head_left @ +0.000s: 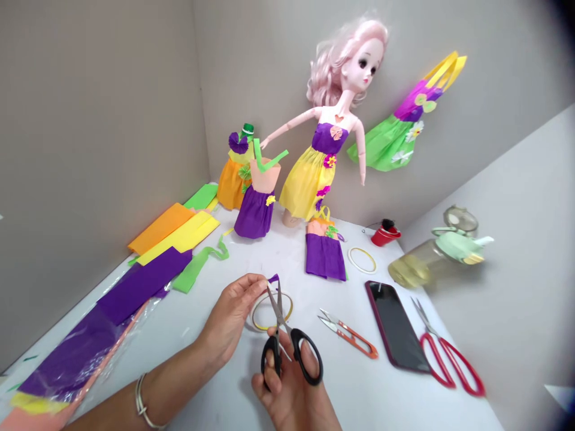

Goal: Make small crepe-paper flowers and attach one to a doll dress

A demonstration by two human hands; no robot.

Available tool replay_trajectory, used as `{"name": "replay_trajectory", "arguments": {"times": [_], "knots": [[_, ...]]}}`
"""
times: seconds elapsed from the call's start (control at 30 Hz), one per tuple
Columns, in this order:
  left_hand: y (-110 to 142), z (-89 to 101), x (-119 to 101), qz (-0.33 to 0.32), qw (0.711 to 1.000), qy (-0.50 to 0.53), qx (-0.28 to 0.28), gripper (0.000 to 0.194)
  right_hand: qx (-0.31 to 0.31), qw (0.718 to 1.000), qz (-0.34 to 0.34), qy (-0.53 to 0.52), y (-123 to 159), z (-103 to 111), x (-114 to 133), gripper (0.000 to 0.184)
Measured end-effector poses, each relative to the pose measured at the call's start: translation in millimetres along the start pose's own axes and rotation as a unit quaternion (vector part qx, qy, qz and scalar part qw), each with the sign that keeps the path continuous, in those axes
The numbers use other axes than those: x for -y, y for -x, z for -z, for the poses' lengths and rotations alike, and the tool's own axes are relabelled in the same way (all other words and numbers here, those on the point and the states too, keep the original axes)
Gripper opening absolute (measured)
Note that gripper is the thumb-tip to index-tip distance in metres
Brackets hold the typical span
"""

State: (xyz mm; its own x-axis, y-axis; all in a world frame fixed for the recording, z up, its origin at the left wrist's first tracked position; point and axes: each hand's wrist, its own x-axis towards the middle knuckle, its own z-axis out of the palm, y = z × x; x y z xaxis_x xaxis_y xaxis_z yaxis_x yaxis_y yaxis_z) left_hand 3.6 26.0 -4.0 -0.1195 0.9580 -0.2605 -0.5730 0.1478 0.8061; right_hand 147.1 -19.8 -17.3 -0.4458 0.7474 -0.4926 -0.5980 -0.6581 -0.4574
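One purple scrap [274,278], centre of frame, pinched in left hand [236,311] | right hand [299,386], lower centre, grips black-handled scissors [282,322], parted just beside the pinch | risk: nicked skin, likely cause being scissors closing this near

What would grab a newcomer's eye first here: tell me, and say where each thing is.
The big pink-haired doll in a purple and yellow dress, standing at the back of the white table, likely comes first. Next might be the black-handled scissors, open in the right hand at front centre, beside a small purple piece at the left hand's fingertips.
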Motion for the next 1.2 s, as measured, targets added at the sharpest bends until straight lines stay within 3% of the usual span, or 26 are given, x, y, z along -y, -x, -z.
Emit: {"name": "replay_trajectory", "arguments": {"times": [0.3, 0.67, 0.83, 0.93, 1.03, 1.1, 1.13, 1.2], "knots": [[1, -0.1, 5, -0.009, 0.999, -0.046, -0.009, 0.012, -0.052, 0.997, 0.05, -0.022, -2, -15, -8, 0.047], [1, 1.9, 4, 0.019, 0.999, 0.05, 0.008, 0.012, -0.037, 0.998, 0.048, -0.025, -3, -11, -8, 0.042], [-5, 5.2, 4, 0.014, 0.995, 0.094, 0.011, 0.01, 0.012, 0.998, 0.019, -0.055, -3, -13, -4, 0.042], [-10, 7.5, 2, 0.01, 0.993, 0.114, -0.011, 0.011, 0.027, 0.998, 0.04, -0.045, -3, -13, 5, 0.042], [-13, 10.1, 0, 0.0, 0.994, 0.111, -0.025, 0.014, 0.019, 0.994, 0.098, 0.037, -1, -4, 15, 0.045], [-14, 11.5, -2, -0.016, 0.994, 0.099, -0.034, 0.015, -0.009, 0.974, 0.164, 0.156, 2, 10, 22, 0.046], [-14, 12.0, -2, -0.022, 0.995, 0.088, -0.038, 0.016, -0.031, 0.95, 0.202, 0.236, 4, 20, 26, 0.045], [-13, 12.8, -4, -0.033, 0.997, 0.057, -0.046, 0.017, -0.087, 0.867, 0.264, 0.414, 11, 39, 35, 0.039]]}}
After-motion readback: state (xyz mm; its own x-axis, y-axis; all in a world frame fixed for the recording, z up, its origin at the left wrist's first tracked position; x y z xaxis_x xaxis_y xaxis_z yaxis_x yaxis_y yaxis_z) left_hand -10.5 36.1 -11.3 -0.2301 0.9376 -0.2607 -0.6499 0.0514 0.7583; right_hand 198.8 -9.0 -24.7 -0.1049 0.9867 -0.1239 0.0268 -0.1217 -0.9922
